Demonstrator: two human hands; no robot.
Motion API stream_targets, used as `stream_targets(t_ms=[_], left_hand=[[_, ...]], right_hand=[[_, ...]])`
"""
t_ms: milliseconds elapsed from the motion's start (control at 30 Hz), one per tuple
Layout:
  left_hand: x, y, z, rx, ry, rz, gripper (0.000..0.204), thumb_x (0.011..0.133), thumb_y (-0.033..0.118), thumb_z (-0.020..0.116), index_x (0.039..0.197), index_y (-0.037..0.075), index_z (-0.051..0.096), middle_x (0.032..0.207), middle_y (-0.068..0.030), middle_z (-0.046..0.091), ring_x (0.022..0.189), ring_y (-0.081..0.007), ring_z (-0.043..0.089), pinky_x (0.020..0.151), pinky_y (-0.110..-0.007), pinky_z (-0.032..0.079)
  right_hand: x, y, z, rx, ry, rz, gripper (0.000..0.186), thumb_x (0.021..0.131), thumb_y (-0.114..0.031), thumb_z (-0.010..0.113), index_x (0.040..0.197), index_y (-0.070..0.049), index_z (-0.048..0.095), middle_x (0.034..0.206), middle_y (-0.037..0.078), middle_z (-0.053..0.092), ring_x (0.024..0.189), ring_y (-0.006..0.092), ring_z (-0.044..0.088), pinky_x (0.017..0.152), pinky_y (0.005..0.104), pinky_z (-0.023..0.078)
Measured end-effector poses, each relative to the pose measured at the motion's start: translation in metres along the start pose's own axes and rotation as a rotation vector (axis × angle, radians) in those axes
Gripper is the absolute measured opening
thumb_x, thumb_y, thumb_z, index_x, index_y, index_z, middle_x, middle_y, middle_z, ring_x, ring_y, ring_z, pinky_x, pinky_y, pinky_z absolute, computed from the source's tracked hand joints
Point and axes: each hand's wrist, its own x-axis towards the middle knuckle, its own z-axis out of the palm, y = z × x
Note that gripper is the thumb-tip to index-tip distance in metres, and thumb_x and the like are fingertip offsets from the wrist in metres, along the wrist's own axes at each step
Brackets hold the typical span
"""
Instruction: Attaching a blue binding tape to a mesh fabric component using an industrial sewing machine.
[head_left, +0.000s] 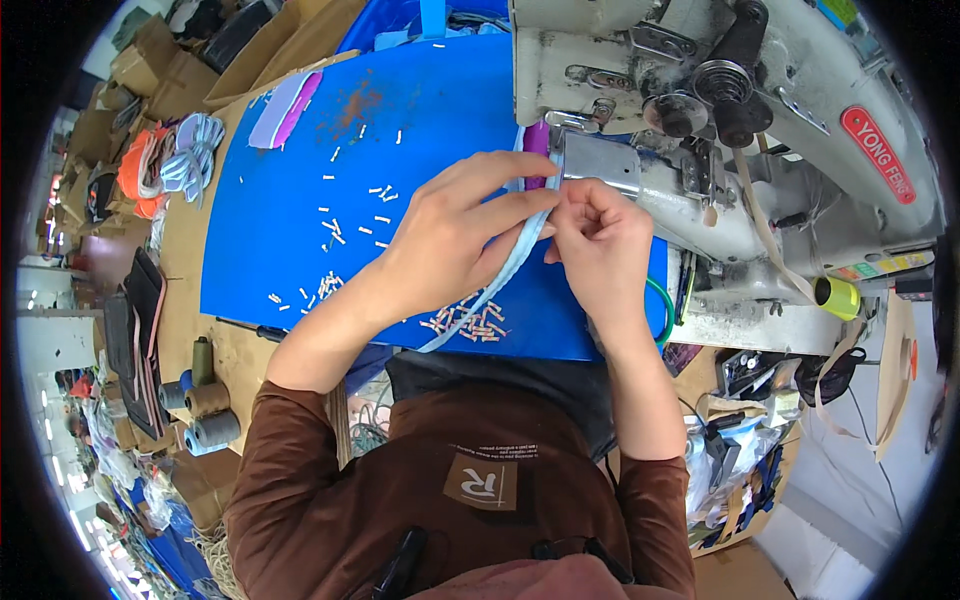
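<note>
A: Report hand positions.
B: Left hand (440,235) grips the light blue strip (503,274); right hand (605,240), fingertips drawn together, sits at the strip beside the sewing machine (800,60).
A: What lies below?
B: Blue board (280,220), small pale pieces (328,285) scattered across it

A strap (507,268) runs over the mat (290,220), sewing machine (800,130) to its right; scraps (482,325) lie on the mat; spools (208,398) sit left, probably on the counter (188,260).
</note>
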Motion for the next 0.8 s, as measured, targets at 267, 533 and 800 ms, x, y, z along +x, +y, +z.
stream_targets(t_ms=[267, 533, 800], left_hand=[[0.001, -0.008, -0.007, -0.221, -0.026, -0.189, 0.021, 0.083, 0.002, 0.072, 0.104, 0.001, 0.071, 0.105, -0.0138, 0.073, 0.099, -0.0306, 0.07, 0.085, -0.037, 0.056], [0.008, -0.02, -0.004, -0.045, -0.073, 0.032, 0.02, 0.081, 0.004, 0.074, 0.101, 0.003, 0.072, 0.106, -0.0115, 0.074, 0.103, -0.0286, 0.07, 0.087, -0.036, 0.056], [0.009, -0.022, -0.001, -0.137, -0.024, -0.07, 0.019, 0.084, 0.002, 0.072, 0.102, 0.002, 0.072, 0.103, -0.0122, 0.074, 0.096, -0.029, 0.071, 0.082, -0.036, 0.057]], right_hand=[[-0.004, 0.011, 0.015, -0.534, 0.078, -0.24, 0.016, 0.079, -0.012, 0.076, 0.074, -0.001, 0.066, 0.062, 0.014, 0.066, 0.053, 0.0289, 0.067, 0.052, 0.036, 0.052], [0.004, 0.014, 0.017, -0.346, 0.06, -0.248, 0.021, 0.083, -0.013, 0.073, 0.069, -0.001, 0.063, 0.063, 0.015, 0.065, 0.055, 0.0323, 0.066, 0.053, 0.0405, 0.051], [0.004, 0.019, 0.028, -0.614, 0.101, -0.363, 0.019, 0.084, -0.015, 0.07, 0.072, -0.003, 0.063, 0.067, 0.017, 0.065, 0.061, 0.0384, 0.064, 0.056, 0.0487, 0.05]])
